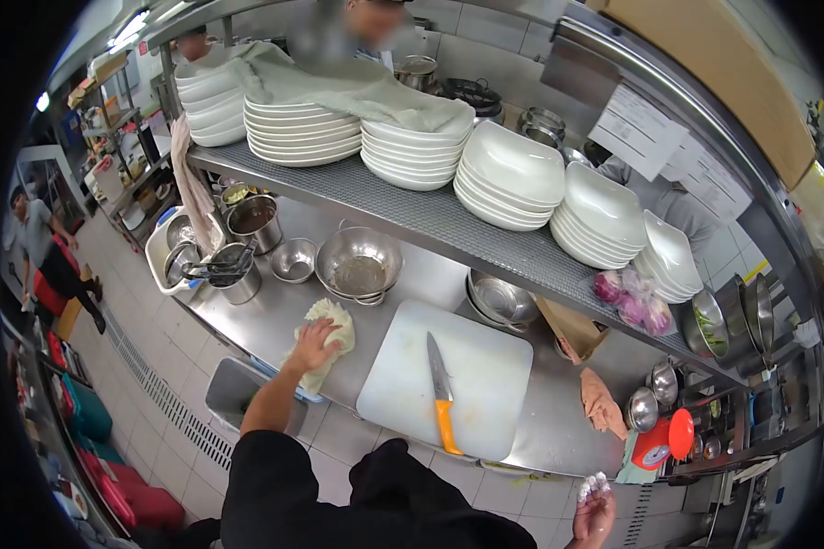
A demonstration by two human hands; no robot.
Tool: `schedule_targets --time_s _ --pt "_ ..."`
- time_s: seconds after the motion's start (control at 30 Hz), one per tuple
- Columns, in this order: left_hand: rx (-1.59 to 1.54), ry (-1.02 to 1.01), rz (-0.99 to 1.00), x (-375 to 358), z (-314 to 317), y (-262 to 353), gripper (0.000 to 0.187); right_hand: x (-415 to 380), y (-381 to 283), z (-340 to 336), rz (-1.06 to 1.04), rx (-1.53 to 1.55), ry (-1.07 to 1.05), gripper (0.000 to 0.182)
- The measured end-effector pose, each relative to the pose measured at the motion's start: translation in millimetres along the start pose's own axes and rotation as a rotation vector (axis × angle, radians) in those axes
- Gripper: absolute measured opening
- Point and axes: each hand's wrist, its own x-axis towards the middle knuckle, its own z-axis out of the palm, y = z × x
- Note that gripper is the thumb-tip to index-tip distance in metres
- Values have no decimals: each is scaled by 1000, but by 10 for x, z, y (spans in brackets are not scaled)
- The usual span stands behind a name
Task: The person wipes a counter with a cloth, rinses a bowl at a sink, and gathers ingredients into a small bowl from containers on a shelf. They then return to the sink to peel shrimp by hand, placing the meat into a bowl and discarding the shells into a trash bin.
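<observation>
My left hand (313, 346) presses down on a crumpled pale yellow-green cloth (339, 331) at the left of the steel counter, its fingers bent into the fabric. To the right of it lies a white cutting board (398, 366). A knife with an orange handle (444, 423) rests on the board, blade pointing away from me. My right hand (595, 514) is low at the right, beyond the counter's front edge, palm up and fingers loosely apart. White residue coats its fingertips, and I see no object in it.
Steel bowls (359, 265) and pots (254, 222) stand behind the cloth. Stacked white plates (508, 174) fill the overhead shelf (412, 206). At the right are an orange-pink cloth (601, 403) and a red scale (652, 450). A grey bin (233, 389) stands below left. Other people are nearby.
</observation>
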Motion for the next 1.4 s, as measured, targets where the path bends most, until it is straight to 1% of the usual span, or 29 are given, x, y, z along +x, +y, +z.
schedule_targets --time_s 0.07,0.1,0.13,0.2,0.23,0.3,0.43,0.5,0.53,0.6,0.67,0.73,0.77,0.83,0.87,0.93,1.03,1.07,1.13,1.2,1.23,1.27,1.33,1.37,1.4 --pt "-77 19 79 146 -75 -82 53 29 -9 158 -2 -19 -2 37" --pt "-22 105 62 170 -45 -38 52 60 -12 226 -1 -22 -10 36" --pt "-26 110 58 166 4 27 52 79 -10 280 2 -24 -19 34" --pt "52 298 -83 227 86 154 53 101 -1 369 6 -11 -39 33" --pt "47 305 -85 284 131 191 53 123 -17 406 13 -2 -53 32" --pt "74 373 -165 287 189 211 54 133 14 456 15 -8 -77 32" --pt "81 350 -191 282 150 283 56 124 121 554 40 -10 -130 32" --pt "107 418 -229 258 192 330 57 126 173 562 45 11 -109 32" --pt "112 419 -221 228 215 372 57 124 199 562 47 29 -88 33" --pt "154 361 -255 124 293 475 57 125 199 551 35 36 -89 33" --pt "148 335 -206 -47 307 543 58 98 194 535 23 37 -89 33" --pt "78 218 -38 -253 245 640 58 74 180 513 4 19 -75 33" --pt "80 217 -27 -371 223 668 58 62 178 491 -2 25 -69 33" --pt "84 52 206 -544 157 643 56 32 177 422 -34 19 -18 34" --pt "86 53 214 -527 102 580 56 25 162 398 -39 25 -14 34" --pt "30 -79 454 -521 1 447 55 12 141 345 -7 15 -19 35" --pt "-27 -92 394 -231 -82 409 55 28 124 347 2 30 -35 35" --pt "-24 -93 387 -163 4 430 55 36 125 371 5 46 -57 34" --pt "27 126 87 11 260 542 55 87 157 435 -3 50 -24 33" --pt "78 116 74 34 414 744 54 166 193 483 1 60 15 32" --pt "118 105 72 -7 455 760 54 213 213 477 1 62 -54 31" --pt "140 77 80 -75 443 702 54 226 251 452 0 70 -109 29" --pt "52 78 282 -205 457 620 55 242 299 361 46 78 -34 26" --pt "49 35 380 -291 358 523 57 256 270 252 84 61 -125 26" --pt "49 -46 427 -352 224 441 57 230 279 138 47 17 -20 25"
